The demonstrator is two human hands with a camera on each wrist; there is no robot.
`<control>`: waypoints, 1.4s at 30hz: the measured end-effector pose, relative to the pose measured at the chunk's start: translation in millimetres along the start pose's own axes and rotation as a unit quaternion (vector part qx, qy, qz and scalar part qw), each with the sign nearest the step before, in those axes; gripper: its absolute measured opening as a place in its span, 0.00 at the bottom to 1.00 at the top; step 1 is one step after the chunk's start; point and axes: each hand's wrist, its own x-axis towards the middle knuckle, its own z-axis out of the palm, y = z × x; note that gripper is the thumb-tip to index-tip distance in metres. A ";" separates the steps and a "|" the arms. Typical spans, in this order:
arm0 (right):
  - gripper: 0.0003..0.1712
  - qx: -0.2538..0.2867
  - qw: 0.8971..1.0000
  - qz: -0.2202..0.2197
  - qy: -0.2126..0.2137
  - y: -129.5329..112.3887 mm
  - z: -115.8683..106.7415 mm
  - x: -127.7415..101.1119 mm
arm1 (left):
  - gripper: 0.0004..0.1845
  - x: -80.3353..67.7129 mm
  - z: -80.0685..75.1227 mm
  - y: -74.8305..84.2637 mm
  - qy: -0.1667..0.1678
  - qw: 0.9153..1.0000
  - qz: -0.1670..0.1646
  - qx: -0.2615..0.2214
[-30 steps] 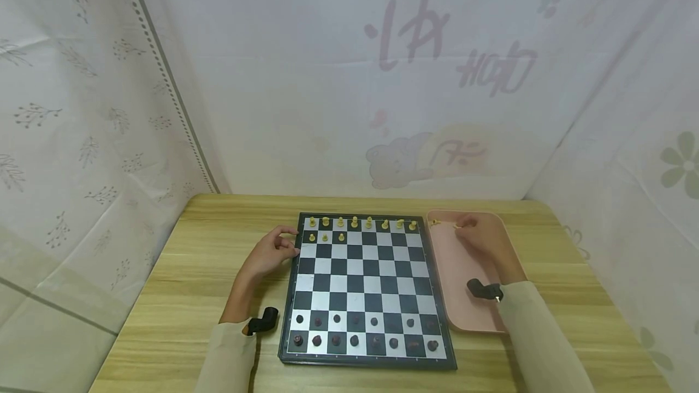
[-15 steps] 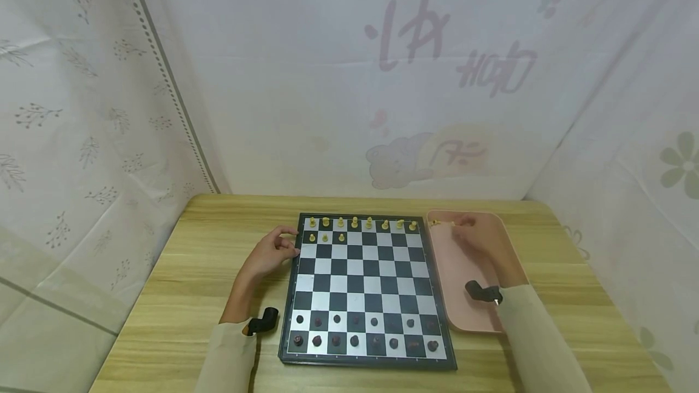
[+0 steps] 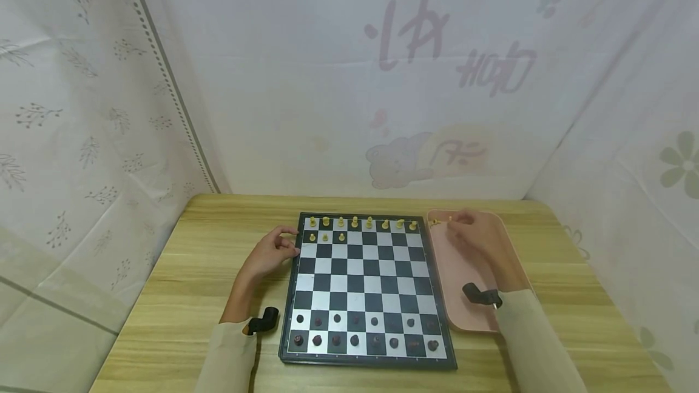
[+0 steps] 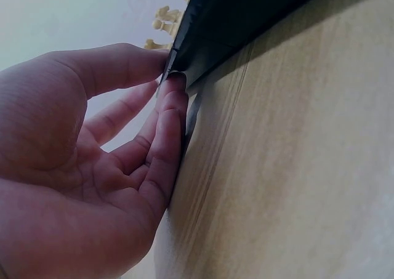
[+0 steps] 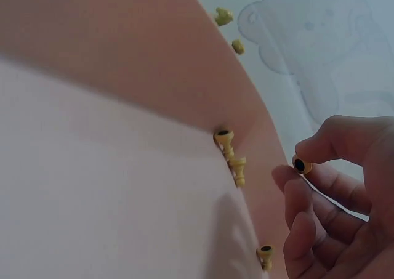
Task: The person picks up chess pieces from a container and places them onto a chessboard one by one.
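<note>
My left hand (image 3: pixel 269 252) holds the left edge of the chessboard (image 3: pixel 355 284) near its far corner. In the left wrist view the thumb lies at the top rim, with fingertips against the board's side. Over the far end of the pink tray (image 3: pixel 455 284), my right hand (image 3: pixel 476 236) pinches a small yellow chess piece (image 5: pixel 301 164) between thumb and fingers. Its round base with a dark centre faces the right wrist camera; the rest is hidden by the fingers. Several yellow pieces, among them this chess piece (image 5: pixel 225 143), lie along the tray's wall.
Yellow pieces (image 3: pixel 354 222) fill the board's far row, with three yellow pawns (image 3: pixel 325 238) in front at the left. Dark pieces (image 3: pixel 354 340) stand in the two near rows. The board and tray lie side by side on a wooden table (image 3: pixel 218 223), backed by a printed curtain (image 3: pixel 306 108).
My right hand has shifted slightly left over the tray, with the yellow chess piece at its fingertips. My left hand stays at the board's edge, and the pieces on the board have not moved.
</note>
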 end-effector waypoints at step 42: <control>0.09 0.137 0.981 -0.122 -0.058 -123.3 46.9 -14.2 | 0.23 0.6 0.6 0.7 0.004 1.000 -0.008 0.003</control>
